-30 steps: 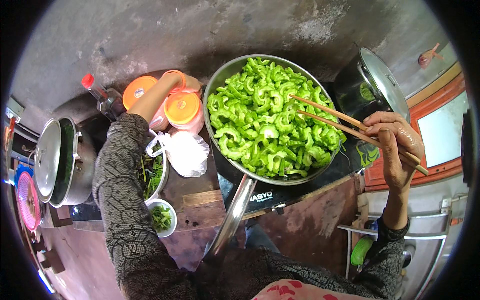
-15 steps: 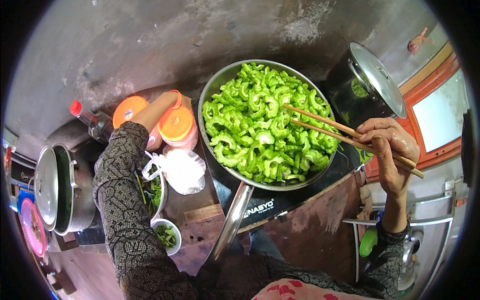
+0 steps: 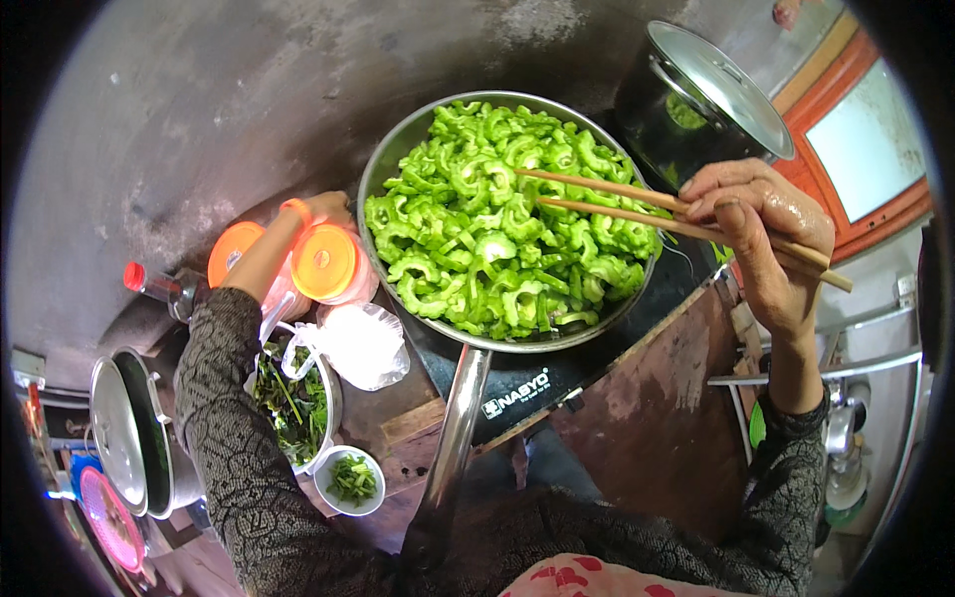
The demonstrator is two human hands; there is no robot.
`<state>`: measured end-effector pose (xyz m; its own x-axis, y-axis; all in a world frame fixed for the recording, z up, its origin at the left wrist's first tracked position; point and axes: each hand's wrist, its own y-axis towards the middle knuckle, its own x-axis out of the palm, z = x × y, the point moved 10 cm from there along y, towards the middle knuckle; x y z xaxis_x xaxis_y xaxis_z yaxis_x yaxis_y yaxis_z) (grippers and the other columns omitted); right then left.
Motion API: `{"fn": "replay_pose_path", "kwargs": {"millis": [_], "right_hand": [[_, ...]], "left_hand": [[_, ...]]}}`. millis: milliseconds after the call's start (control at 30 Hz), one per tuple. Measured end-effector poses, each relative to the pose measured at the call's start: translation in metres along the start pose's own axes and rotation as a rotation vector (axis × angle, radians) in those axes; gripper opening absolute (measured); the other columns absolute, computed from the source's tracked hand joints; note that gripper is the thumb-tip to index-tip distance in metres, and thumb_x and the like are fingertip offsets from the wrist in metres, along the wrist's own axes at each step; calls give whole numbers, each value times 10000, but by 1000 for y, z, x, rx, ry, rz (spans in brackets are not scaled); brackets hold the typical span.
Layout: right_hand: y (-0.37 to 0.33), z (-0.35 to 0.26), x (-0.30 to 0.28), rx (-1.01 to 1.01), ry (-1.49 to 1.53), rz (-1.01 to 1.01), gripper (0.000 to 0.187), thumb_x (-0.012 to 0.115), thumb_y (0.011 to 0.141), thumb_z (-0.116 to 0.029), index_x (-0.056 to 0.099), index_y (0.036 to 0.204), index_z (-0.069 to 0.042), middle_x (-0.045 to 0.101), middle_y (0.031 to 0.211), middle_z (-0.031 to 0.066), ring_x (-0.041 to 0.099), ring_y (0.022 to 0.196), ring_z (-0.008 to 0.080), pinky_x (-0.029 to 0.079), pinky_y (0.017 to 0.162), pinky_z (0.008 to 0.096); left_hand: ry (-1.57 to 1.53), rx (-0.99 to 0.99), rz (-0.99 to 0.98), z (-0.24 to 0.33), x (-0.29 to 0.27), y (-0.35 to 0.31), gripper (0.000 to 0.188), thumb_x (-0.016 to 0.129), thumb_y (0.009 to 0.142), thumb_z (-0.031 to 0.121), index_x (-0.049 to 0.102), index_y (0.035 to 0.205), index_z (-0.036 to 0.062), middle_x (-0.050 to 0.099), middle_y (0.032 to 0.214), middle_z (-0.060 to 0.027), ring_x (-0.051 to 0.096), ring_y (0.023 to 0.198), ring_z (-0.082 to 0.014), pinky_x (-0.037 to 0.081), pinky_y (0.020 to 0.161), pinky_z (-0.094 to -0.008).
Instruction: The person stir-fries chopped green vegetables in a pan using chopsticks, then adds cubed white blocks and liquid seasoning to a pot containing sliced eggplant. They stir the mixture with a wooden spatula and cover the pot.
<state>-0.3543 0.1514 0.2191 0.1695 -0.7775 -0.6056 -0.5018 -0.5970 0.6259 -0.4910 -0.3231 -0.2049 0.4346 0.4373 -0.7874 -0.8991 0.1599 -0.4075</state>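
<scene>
A wide frying pan (image 3: 372,159) on a black cooktop (image 3: 527,393) is heaped with green bitter melon slices (image 3: 497,234). My right hand (image 3: 766,219) grips a pair of wooden chopsticks (image 3: 617,214), their tips among the slices right of the heap's middle. Reaching left of the pan, my left hand (image 3: 328,206) is behind a jar with an orange lid (image 3: 324,262); its fingers are mostly hidden, and whether it holds anything does not show. An orange band (image 3: 296,207) circles that wrist. A second orange-lidded jar (image 3: 231,249) stands beside the forearm.
A white plastic bag (image 3: 363,345), a bowl of leafy greens (image 3: 298,403) and a small bowl of chopped greens (image 3: 350,480) sit left of the pan handle (image 3: 460,418). A red-capped bottle (image 3: 164,284) and a lidded pot (image 3: 149,438) stand farther left. Another lidded pot (image 3: 716,90) is back right.
The view has shifted, moving the pan up and left in the picture. My left hand has drawn slightly back behind the jar. The right hand keeps the chopsticks in the slices.
</scene>
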Motion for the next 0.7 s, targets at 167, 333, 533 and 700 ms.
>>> {"fn": "replay_pose_path", "kwargs": {"millis": [167, 333, 533, 700], "right_hand": [[-8, 4, -37, -9, 20, 102, 162, 626, 989, -45, 721, 935, 75, 724, 939, 142, 697, 838, 175, 574, 762, 283], [-25, 29, -78, 120, 33, 134, 260, 627, 1020, -183, 733, 1022, 55, 738, 961, 126, 728, 880, 183, 607, 790, 299], [-49, 61, -108, 284, 50, 120, 312, 640, 1014, -255, 745, 1058, 36, 755, 962, 129, 750, 883, 201, 621, 777, 303], [-67, 94, -114, 394, 134, 118, 364, 642, 1011, -314, 749, 992, 34, 745, 863, 129, 750, 777, 206, 627, 716, 307]], "left_hand": [[-160, -96, -43, 85, -52, -107, 451, 645, 966, 285, 655, 1275, -44, 742, 1045, -133, 660, 908, -168, 548, 750, -335], [-137, -58, 390, 197, -152, -212, 405, 616, 1017, 196, 614, 1359, -19, 723, 1084, -79, 626, 875, -117, 537, 740, -300], [-470, 316, 379, 346, -115, -232, 406, 601, 1008, 73, 570, 1402, -17, 708, 1216, -138, 650, 1089, -159, 526, 926, -300], [-383, 308, 708, 365, -71, -290, 425, 618, 976, 27, 564, 1391, -50, 673, 1271, -143, 626, 1138, -153, 519, 943, -294]]}}
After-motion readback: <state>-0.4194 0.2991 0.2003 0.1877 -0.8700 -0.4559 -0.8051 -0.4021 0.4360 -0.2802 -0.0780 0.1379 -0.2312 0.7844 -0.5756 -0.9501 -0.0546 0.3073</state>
